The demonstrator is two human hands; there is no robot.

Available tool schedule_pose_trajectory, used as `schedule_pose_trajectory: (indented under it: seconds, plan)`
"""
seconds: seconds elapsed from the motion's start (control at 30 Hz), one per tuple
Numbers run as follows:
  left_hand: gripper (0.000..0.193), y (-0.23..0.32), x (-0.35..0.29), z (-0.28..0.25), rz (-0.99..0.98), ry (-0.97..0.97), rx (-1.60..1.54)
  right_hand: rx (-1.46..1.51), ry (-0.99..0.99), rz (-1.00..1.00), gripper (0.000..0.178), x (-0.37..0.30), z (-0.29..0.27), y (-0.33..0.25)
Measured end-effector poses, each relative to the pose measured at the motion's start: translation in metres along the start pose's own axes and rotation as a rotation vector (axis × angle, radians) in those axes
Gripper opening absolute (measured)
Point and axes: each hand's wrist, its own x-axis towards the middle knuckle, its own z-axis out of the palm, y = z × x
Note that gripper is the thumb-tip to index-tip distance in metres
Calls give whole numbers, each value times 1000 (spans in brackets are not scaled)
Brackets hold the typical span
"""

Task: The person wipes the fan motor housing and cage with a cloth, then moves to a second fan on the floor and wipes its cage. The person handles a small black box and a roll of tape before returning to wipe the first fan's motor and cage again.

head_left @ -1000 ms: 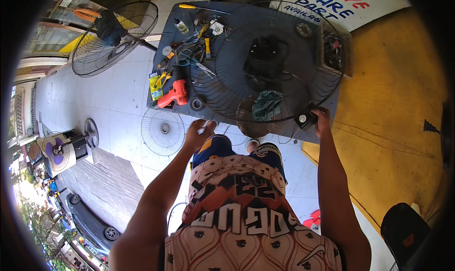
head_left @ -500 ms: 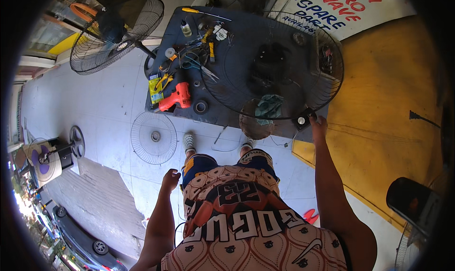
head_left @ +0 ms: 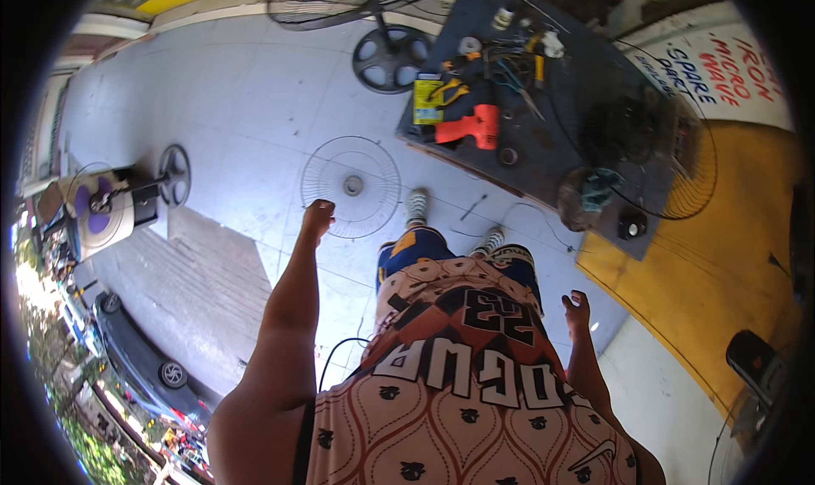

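My left hand [head_left: 319, 218] hangs over the floor with nothing in it, its fingers loosely bent and a little apart. In the picture it overlaps the edge of a round wire fan grille [head_left: 365, 158] lying on the tiles; contact cannot be made out. My right hand [head_left: 577, 313] is down by my right side, empty, thumb and fingers apart. Beyond it, at the table's near corner, sits a small dark box with a white round knob [head_left: 632, 224]. A dark fan motor [head_left: 624, 128] with a wide wire cage [head_left: 700, 175] rests on the table's right part.
The dark table [head_left: 543, 167] carries a red power tool [head_left: 475, 127], yellow-handled pliers [head_left: 450, 90], scissors [head_left: 518, 82], a tape roll [head_left: 508, 156] and a green cloth [head_left: 601, 190]. A stand fan's round base [head_left: 390, 58] is left of it. Another fan [head_left: 98, 205] stands far left.
My right hand has left the knobbed box and dropped beside my body. My left arm has reached farther forward, over the floor grille. The view has turned left, so the table sits farther right.
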Motion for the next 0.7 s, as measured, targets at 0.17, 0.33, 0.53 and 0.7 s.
schedule_pose_trajectory:
  seconds: [0.17, 0.33, 0.53, 0.7]
  plan:
    - [32, -12, -41, -24, -40, 45, 37, -21, -197, -50, 44, 9, 22, -65]
    - [33, -73, -121, -12, -104, 60, 36, 144, -302, -127, 43, 48, 43, -127]
    - [28, -177, -216, -9, -121, -170, 267, 257, -443, 38, 43, 58, 104, -133]
    - [24, -245, -196, -34, -429, -99, 87, -60, -296, -269, 34, 6, 165, -115]
